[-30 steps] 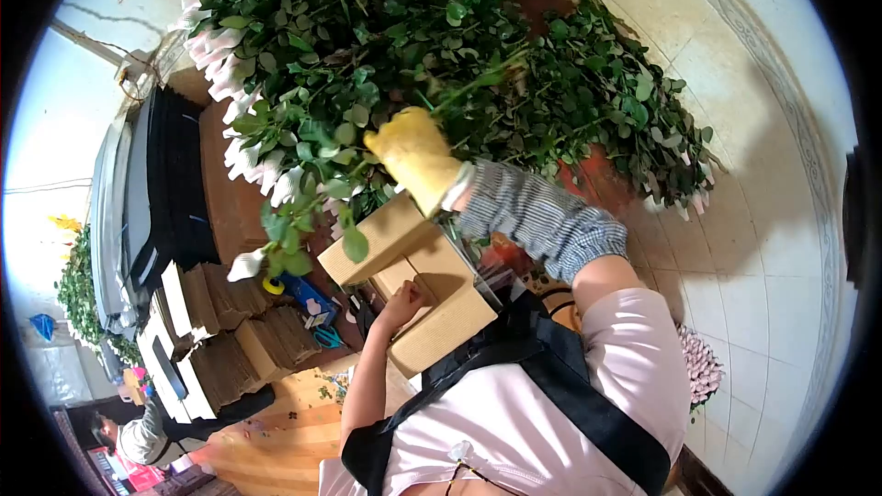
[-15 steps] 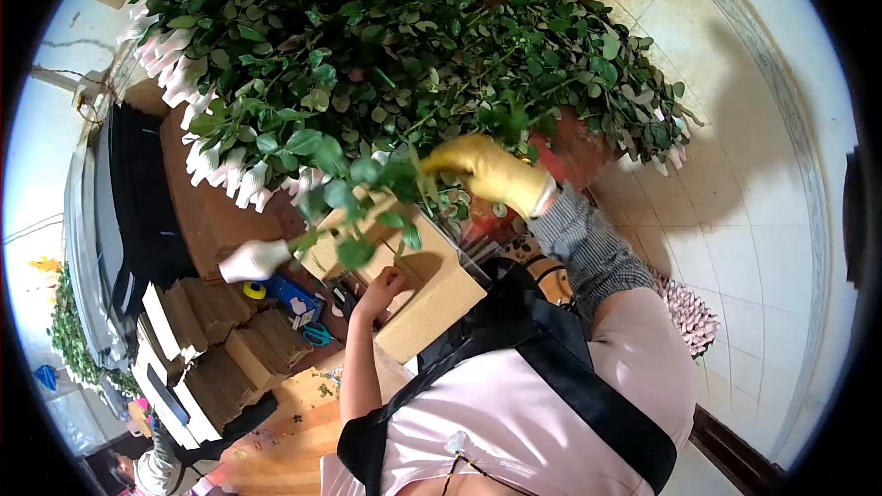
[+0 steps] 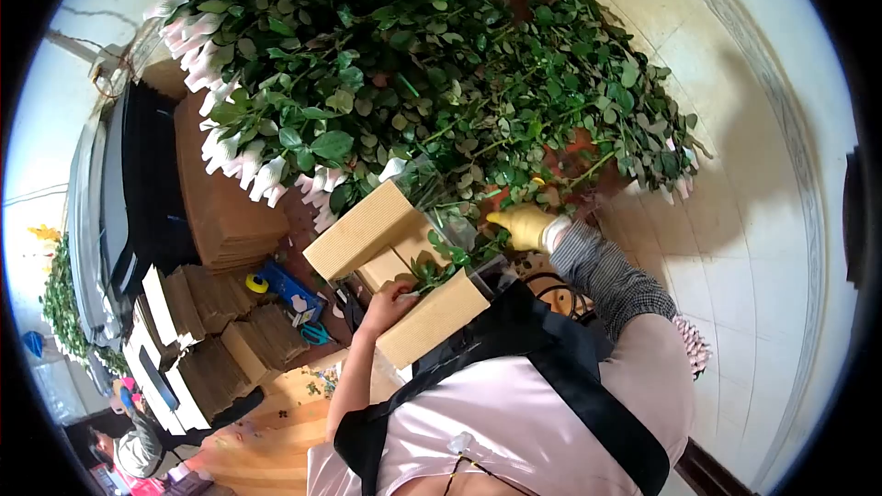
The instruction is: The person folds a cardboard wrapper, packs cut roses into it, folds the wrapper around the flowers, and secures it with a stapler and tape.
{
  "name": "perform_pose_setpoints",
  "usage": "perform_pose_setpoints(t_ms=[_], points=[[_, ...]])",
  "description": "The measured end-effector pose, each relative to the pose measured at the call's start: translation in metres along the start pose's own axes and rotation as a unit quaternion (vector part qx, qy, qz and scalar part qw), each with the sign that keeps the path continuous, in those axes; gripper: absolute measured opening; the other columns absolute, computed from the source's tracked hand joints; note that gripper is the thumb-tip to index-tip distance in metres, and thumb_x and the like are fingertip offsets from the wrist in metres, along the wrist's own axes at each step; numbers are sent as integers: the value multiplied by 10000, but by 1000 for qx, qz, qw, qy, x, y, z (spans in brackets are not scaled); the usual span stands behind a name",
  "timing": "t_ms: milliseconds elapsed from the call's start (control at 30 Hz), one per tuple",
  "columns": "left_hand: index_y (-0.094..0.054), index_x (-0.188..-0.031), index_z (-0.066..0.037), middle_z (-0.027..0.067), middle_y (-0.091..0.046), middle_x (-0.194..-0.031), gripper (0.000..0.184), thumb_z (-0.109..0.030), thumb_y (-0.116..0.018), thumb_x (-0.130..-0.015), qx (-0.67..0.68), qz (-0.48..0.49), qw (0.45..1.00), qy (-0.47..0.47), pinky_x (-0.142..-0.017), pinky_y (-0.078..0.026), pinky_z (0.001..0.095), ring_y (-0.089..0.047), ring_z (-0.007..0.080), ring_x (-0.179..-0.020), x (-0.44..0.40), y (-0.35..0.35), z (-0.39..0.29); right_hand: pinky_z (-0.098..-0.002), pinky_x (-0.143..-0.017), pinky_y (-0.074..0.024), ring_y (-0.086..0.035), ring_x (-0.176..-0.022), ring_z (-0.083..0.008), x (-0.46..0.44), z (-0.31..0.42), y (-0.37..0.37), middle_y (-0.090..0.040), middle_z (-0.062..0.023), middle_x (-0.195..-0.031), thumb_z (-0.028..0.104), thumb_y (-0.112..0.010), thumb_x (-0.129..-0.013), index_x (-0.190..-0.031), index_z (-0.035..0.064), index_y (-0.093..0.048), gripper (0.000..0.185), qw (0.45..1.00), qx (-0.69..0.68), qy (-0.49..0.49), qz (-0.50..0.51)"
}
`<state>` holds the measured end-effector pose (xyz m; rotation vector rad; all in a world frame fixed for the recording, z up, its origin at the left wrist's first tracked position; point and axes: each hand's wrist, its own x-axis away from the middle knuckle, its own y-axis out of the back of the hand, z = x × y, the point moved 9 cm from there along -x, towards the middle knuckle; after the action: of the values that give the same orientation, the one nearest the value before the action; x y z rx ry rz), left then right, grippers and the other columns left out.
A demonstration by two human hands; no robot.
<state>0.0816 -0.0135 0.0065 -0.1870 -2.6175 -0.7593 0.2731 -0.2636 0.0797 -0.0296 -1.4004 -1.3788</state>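
In the head view, a leafy green rose stem (image 3: 446, 264) is lying at the centre of the frame, in the trough of a tan ribbed-cardboard holder (image 3: 439, 317), whose two raised sides seem to be keeping it straight between the hands. A broad heap of dark-green leafy rose stems (image 3: 367, 64) is filling the top of the frame, its pale heads (image 3: 220, 147) facing the left, apparently so that every stem is lying the same way. Brown cardboard stacks (image 3: 197, 354), a blue box (image 3: 289, 292) and teal-handled scissors (image 3: 318, 334) are sitting at the lower left, presumably for easy reach. The bare left hand (image 3: 388, 305) is rising from the lower centre and bending its fingers narrowly against the stem's left end; whether they are clasping it is hidden. The yellow-gloved right hand (image 3: 525, 226), below a grey-striped sleeve (image 3: 606, 271), is pointing left beside the stem's right-hand leaves; its grip is looking narrow, but whether it is holding anything, I cannot tell.
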Motion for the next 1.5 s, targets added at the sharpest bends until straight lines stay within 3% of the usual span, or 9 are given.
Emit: perform_pose_setpoints(t_ms=[200, 367, 433, 700, 900, 1100, 1267, 1400, 1500], points=[[-632, -1178, -15, 211, -631, -1128, 468, -328, -763, -856, 10, -8, 996, 83, -945, -508, 393, -632, 345, -1071, 12, 3, -1, -394, -857, -530, -622, -890, -256, -12, 67, 208, -653, -136, -1011, 165, -670, -919, -1415, 141, -491, 527, 804, -116, 282, -511], [-677, -1167, -40, 194, -612, -1117, 402, -282, -747, -853, -111, 0, 994, -8, -934, -501, 406, -607, 367, -1062, 8, 4, -10, -395, -1006, -487, -609, -1164, -242, -48, 117, 356, -657, -95, -1210, 31, -601, -916, -1383, 112, -503, 484, 682, 35, 230, -693], [-676, -1189, -61, 186, -608, -1085, 406, -276, -752, -852, -67, -6, 998, 8, -918, -503, 412, -611, 364, -1036, 7, 4, -8, -382, -1058, -454, -585, -1236, -244, -114, 108, 367, -645, -96, -1277, 52, -590, -910, -1383, 113, -514, 483, 781, 70, 118, -609], [-701, -1158, -76, 189, -614, -1123, 387, -292, -764, -843, -33, -33, 998, 29, -916, -517, 417, -632, 363, -1031, 9, 9, -15, -361, -877, -506, -660, -1030, -214, -120, 114, 299, -707, -31, -1045, 137, -643, -840, -1083, 133, -657, 244, 806, 183, 9, -563], [-687, -1141, -33, 179, -603, -1109, 385, -280, -764, -856, -25, -56, 998, -5, -865, -531, 395, -641, 341, -984, 9, 8, -14, -334, -758, -555, -714, -966, -212, -143, 117, 268, -746, -15, -1006, 120, -668, -872, -965, 177, -745, 134, 910, 236, -36, -338], [-697, -1143, -47, 200, -599, -1151, 424, -339, -765, -844, -21, -40, 998, 43, -908, -522, 407, -641, 355, -1034, 7, 5, -4, -387, -805, -551, -692, -937, -276, -87, 115, 256, -707, -58, -998, 269, -720, -861, -1158, 100, -641, 351, 898, 131, 28, -419], [-705, -1115, -40, 191, -608, -1099, 411, -342, -765, -842, -25, -66, 997, 18, -892, -526, 413, -644, 360, -1003, 8, 9, -11, -390, -955, -486, -658, -1005, -228, 1, 152, 266, -700, -83, -1020, 158, -631, -902, -1258, 103, -597, 361, 755, 83, 171, -628], [-706, -1095, -36, 189, -616, -1078, 395, -320, -769, -828, 2, -70, 997, 20, -897, -522, 404, -635, 356, -1011, 10, 8, -11, -400, -1124, -349, -525, -1272, -238, -85, 123, 277, -615, -71, -1319, 139, -586, -904, -1339, 119, -571, 436, 777, 156, 37, -609], [-700, -1088, -31, 191, -618, -1079, 399, -304, -780, -808, -5, -72, 997, 3, -906, -516, 403, -624, 354, -1024, 9, 9, -10, -406, -1091, -383, -576, -1195, -247, -126, 121, 289, -667, -60, -1192, 81, -625, -811, -1222, 104, -630, 411, 774, 139, 64, -615]])
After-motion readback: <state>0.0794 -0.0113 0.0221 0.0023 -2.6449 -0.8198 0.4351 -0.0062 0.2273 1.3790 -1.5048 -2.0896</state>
